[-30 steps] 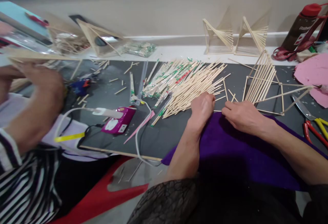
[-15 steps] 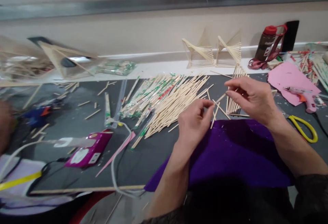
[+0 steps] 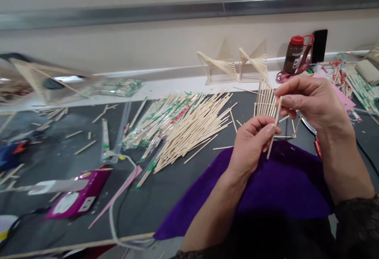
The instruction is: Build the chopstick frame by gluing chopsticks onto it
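Between both hands a thin wooden stick (image 3: 270, 148) is held at a steep slant over the purple cloth (image 3: 207, 196). My left hand (image 3: 251, 142) pinches it around its middle, and its lower end sticks out below the fingers. The fingertips of my right hand (image 3: 308, 101) close on the upper end. Right behind the hands stands a partly built stick frame (image 3: 263, 101) with a row of slanting sticks; the hands hide part of it.
Loose sticks (image 3: 189, 132) and wrapped ones (image 3: 154, 117) lie left of my hands. Two finished stick structures (image 3: 220, 67) stand by the wall, near a red-capped bottle (image 3: 293, 55). A magenta box (image 3: 78, 196) and a white cable (image 3: 111, 211) are at the left.
Both hands have moved right in the view, and the stick between them now stands steeper. The scene has shifted left, and the other person's hand at the left edge is out of view.
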Available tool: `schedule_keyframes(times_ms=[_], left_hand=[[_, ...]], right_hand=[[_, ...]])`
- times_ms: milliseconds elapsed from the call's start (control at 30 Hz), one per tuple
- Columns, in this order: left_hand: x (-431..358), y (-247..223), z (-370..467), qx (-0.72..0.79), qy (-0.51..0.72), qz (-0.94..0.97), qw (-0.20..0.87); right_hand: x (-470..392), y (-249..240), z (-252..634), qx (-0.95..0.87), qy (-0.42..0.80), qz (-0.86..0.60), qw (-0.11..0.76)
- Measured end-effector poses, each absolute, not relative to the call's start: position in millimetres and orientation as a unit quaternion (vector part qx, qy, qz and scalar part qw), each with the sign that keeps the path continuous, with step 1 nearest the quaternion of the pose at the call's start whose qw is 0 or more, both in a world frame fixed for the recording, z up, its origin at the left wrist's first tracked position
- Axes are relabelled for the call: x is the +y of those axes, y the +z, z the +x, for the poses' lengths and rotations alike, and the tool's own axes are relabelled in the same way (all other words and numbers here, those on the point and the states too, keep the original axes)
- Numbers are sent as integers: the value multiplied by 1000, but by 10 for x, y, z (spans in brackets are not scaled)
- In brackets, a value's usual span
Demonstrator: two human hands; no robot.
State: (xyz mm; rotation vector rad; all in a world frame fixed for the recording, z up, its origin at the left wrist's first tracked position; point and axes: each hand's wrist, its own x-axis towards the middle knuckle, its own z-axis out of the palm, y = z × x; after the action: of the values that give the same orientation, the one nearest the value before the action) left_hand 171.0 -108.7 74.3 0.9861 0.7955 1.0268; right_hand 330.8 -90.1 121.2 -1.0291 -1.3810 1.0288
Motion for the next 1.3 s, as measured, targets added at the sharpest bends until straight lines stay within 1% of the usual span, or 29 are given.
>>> schedule_keyframes(times_ms=[133,233,333,433,533,667,800,900,1300], left_hand=[[-1084,697,1748,347,451,463,679],[-1108,628,1739,350,381,504,691],[-1125,519,1738,340,316,506,727],[-1100,370,1764,336,257,483,767],[-1046,207,1803,342,236,433,800],[-989,65,1849,353,268,317,839],[-955,54,1875,340,291,179,876],[-925,74,1900,324,288,110,894],[-862,114,1984,316,305,82,895]], right_hand=[[-905,1259,3384,-565,402,-464,551],[-898,1347,3551,-535,344,-463,618],[-820,1368,3815,-459,300,-457,700],[-623,1213,4085,-379,298,-486,729],[-358,916,4253,-348,362,-528,685],[-113,589,4274,-313,397,-573,645],[-60,502,4155,-322,409,-592,615],[-63,487,4050,-329,425,-604,589],[-39,332,3922,-348,439,-593,578]])
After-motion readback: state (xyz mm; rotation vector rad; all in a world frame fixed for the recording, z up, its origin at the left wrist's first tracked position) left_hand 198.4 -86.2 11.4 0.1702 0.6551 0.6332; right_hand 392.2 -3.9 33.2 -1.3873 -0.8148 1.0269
